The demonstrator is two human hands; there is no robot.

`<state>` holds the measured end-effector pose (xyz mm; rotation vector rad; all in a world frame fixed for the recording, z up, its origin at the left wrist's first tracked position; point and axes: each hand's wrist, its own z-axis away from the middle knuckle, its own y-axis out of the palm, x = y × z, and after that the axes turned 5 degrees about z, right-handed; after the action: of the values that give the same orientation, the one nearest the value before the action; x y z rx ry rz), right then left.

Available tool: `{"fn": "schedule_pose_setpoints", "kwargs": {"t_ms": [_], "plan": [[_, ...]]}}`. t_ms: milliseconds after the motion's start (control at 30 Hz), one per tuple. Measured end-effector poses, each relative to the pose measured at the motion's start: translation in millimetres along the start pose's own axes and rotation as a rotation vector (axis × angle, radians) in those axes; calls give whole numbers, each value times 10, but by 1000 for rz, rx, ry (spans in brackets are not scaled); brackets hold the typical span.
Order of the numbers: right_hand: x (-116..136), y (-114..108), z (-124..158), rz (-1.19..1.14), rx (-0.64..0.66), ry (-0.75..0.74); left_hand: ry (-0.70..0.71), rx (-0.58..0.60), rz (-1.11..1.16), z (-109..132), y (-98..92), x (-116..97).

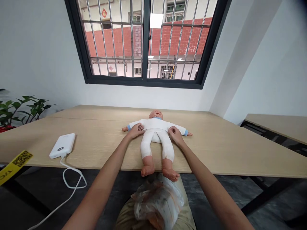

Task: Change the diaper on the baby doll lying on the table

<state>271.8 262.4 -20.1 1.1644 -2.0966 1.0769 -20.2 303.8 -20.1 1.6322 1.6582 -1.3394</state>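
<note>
A baby doll [156, 134] in a white one-piece suit lies on its back on the wooden table [216, 147], head toward the window, bare feet over the near edge. My left hand [136, 130] grips the suit at the doll's left side near the waist, fingers curled into the cloth. My right hand [174, 133] pinches the suit at the opposite side. Both arms reach forward from the bottom of the view.
A white power bank [62, 145] with a white cable [72, 179] lies at the table's left. A crumpled plastic bag [157, 201] rests on my lap. A potted plant [21, 110] stands far left. A second table [280, 126] is at the right. A yellow tag [15, 164] hangs at the left edge.
</note>
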Motion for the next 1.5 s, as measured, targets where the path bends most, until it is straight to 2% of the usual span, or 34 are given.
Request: {"fn": "schedule_pose_setpoints", "kwargs": {"t_ms": [133,300,467,700,1067,1333,1500], "plan": [[-69,15,-29,-46,-38,44,-26,12,47,-34,-26,30],[-220,68,-51,-62,-14,28,-15,10,42,-9,-17,3],[-308,108,-33,-41,41,-42,53,-41,12,25,119,-4],[-314,136,-45,199,-15,-155,115,-134,-61,35,315,-1],[-453,91,-55,286,-69,-69,-3,-86,13,-23,133,11],[-400,75,-35,314,-56,-110,-1,-107,-4,-35,161,84],[-310,35,-21,339,-60,-12,2,-156,-72,-16,171,108]]}}
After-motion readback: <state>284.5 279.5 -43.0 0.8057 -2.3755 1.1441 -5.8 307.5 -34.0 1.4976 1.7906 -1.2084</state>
